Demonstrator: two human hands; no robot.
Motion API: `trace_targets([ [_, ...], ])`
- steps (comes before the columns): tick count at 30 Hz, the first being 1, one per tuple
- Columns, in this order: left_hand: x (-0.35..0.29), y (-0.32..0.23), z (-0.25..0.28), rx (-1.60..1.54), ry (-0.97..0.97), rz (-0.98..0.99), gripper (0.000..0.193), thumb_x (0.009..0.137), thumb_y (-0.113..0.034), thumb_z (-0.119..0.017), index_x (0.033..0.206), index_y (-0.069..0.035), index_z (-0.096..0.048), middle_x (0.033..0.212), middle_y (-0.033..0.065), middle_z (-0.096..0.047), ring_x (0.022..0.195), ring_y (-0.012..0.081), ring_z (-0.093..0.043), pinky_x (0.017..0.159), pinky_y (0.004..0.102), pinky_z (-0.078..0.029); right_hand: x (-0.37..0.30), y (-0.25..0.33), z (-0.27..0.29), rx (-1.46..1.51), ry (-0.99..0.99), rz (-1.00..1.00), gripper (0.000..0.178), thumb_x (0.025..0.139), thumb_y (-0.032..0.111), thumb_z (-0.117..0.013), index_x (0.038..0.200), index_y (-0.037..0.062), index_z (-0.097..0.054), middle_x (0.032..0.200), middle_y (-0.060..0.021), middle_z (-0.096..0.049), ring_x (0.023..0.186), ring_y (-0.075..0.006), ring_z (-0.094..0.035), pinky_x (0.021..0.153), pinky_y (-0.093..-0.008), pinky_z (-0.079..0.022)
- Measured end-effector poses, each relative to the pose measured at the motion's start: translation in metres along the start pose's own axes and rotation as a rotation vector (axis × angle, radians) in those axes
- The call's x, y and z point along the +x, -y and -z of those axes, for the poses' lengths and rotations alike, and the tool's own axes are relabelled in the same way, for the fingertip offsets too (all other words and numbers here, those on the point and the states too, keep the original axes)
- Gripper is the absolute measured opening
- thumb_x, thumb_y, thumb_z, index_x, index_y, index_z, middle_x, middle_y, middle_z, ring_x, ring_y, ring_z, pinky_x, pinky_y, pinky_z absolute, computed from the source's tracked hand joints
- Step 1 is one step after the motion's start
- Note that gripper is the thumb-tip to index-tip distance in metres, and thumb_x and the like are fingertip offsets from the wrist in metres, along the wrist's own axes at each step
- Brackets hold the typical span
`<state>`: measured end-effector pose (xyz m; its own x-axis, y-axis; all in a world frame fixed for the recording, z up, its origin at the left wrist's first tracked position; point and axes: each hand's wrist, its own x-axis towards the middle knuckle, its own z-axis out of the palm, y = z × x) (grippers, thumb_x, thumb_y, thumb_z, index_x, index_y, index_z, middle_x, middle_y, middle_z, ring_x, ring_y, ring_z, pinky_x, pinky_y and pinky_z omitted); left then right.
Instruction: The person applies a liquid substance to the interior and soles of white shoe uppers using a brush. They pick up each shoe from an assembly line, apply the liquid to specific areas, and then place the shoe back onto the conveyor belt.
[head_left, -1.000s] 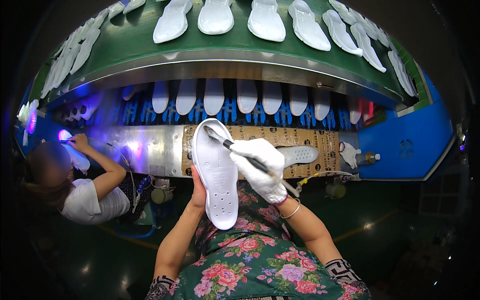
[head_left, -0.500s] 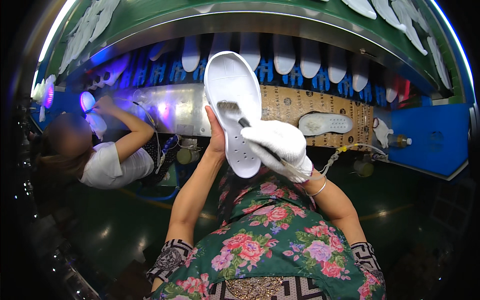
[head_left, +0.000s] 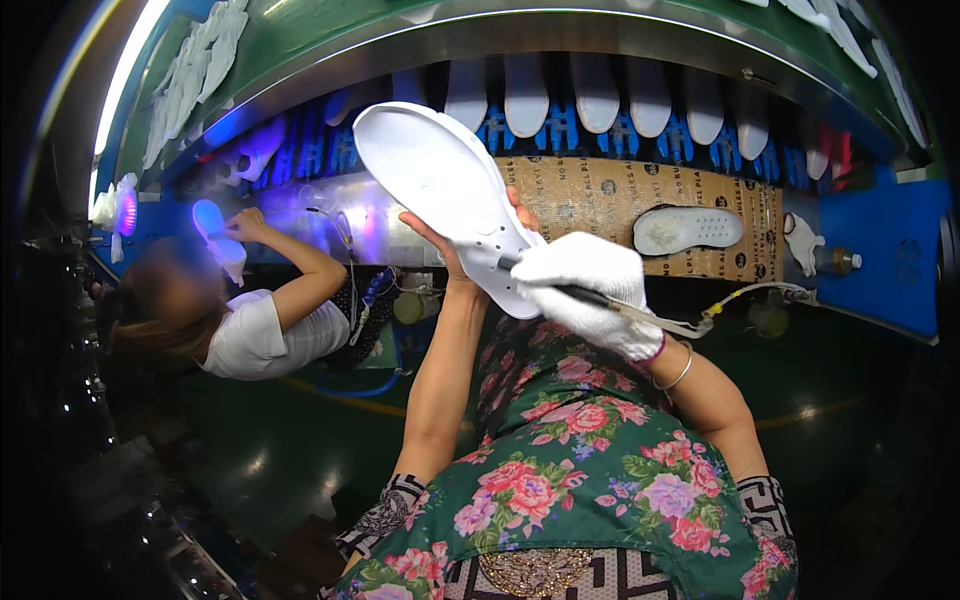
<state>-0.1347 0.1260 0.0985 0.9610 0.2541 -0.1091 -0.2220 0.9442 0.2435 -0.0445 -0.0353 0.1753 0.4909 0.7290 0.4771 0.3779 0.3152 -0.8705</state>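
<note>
A white shoe sole is held up and tilted, its wide end toward the upper left. My bare left hand grips it from beneath near the middle, fingertips showing along the far edge. In a white knitted glove, my right hand closes around a dark-handled brush. The brush points at the narrower end of the sole, where small holes show. Its bristles are hard to make out against the white. A clear tube runs from beside my gloved hand toward a yellow connector.
Another sole lies on the printed brown cardboard. Upright soles in blue holders line the far side. A crumpled glove and a bottle are at right. A co-worker sits at left, holding a sole.
The sole has tilted, its wide end swinging left. The brush has shifted from the sole's middle toward its holed end. The whole view has shifted slightly.
</note>
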Motion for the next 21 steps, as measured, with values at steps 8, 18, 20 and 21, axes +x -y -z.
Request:
trace_targets([
  [8,0.013,-0.011,0.005,-0.026,0.165,0.022,0.124,0.052,-0.101,-0.045,0.116,0.004,-0.052,0.098,0.021,-0.061,0.089,0.0334,-0.06,0.078,0.0439,-0.052,-0.011,0.004,-0.006,0.112,0.09,0.004,0.023,0.076,0.003,-0.076,0.098,0.0081,-0.073,0.09,-0.0083,-0.072,0.081,-0.0247,-0.071,0.074,-0.0329,-0.056],
  [18,0.021,-0.022,-0.005,0.053,0.139,-0.021,0.123,0.056,-0.102,-0.036,0.116,0.005,-0.05,0.098,0.0215,-0.061,0.082,0.0336,-0.063,0.067,0.0436,-0.055,-0.016,0.002,-0.004,0.143,0.156,-0.055,0.02,0.078,0.005,-0.075,0.097,0.0073,-0.072,0.089,-0.0083,-0.071,0.081,-0.0234,-0.07,0.072,-0.033,-0.056],
  [20,0.017,-0.024,-0.006,0.09,0.093,-0.047,0.123,0.059,-0.101,-0.036,0.12,0.005,-0.049,0.1,0.022,-0.061,0.082,0.0344,-0.065,0.064,0.0441,-0.056,-0.012,-0.003,-0.002,0.001,0.042,-0.038,0.02,0.078,0.005,-0.075,0.098,0.0067,-0.072,0.09,-0.0083,-0.071,0.081,-0.0231,-0.07,0.072,-0.0321,-0.055],
  [21,0.019,-0.025,-0.009,0.111,0.101,-0.017,0.122,0.061,-0.1,-0.036,0.123,0.004,-0.048,0.099,0.022,-0.061,0.081,0.035,-0.065,0.062,0.0441,-0.057,-0.012,-0.006,-0.003,-0.062,0.054,-0.001,0.022,0.078,0.004,-0.074,0.099,0.0074,-0.071,0.091,-0.0085,-0.071,0.08,-0.0239,-0.07,0.072,-0.0324,-0.056],
])
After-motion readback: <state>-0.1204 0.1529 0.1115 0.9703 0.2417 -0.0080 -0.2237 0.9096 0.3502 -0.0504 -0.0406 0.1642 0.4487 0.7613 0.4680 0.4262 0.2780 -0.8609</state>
